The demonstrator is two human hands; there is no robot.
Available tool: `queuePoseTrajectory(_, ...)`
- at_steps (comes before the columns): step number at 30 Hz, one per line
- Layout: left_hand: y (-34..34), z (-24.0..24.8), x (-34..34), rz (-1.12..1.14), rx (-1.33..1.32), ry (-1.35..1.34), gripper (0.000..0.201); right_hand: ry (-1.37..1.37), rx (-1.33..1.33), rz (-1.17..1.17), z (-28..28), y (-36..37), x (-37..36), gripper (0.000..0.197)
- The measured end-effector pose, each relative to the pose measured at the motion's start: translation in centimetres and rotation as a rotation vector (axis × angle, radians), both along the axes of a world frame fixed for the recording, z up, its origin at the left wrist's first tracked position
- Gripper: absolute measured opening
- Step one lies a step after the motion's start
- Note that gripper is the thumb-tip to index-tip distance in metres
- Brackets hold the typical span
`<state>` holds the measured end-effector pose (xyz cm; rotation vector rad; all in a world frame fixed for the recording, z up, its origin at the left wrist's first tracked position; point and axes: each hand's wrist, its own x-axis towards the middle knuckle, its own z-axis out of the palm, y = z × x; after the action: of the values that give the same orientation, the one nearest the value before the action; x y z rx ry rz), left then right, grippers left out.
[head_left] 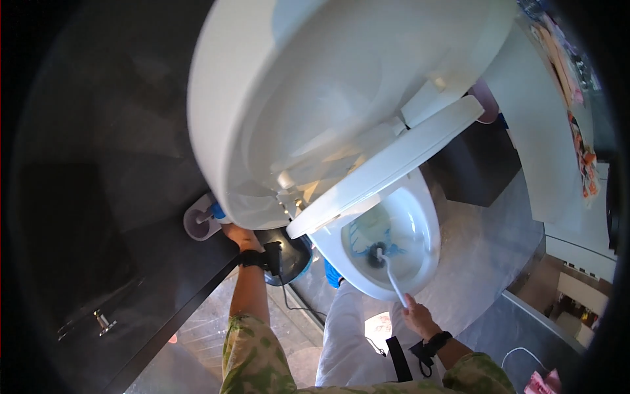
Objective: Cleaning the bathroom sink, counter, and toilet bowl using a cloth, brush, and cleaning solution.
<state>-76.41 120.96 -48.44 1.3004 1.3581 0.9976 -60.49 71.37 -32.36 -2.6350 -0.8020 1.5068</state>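
My right hand [420,318] is closed round the white handle of a toilet brush [395,282]. The brush's dark head rests inside the toilet bowl [428,226], among streaks of blue liquid [356,240]. My left hand [240,236] reaches to the left of the toilet, beside a whitish holder or cup [197,224] and a small blue part [217,210]. Its fingers are mostly hidden, so whether it grips anything is unclear. Above the bowl, the white seat [394,164] and the large lid [315,85] stand raised.
Dark wall panels rise on the left, with a small metal fitting [103,322]. A black rounded bin-like object [292,256] stands left of the bowl. A pinkish container [484,102] sits behind the seat. Drawers or shelves [571,295] are at right, with a pink item [543,382] near the lower corner.
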Motion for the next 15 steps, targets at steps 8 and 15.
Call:
queuePoseTrajectory(8,-0.6,-0.4,0.1,-0.095,-0.400,-0.064,0.035,0.412,0.115,-0.945,-3.9,7.9,2.3,0.038)
queuePoseTrajectory(15,1.0,0.0,0.5,0.051,-0.415,-0.327,0.044,-0.113,-0.075,0.289,2.4,-7.0,5.9,0.050)
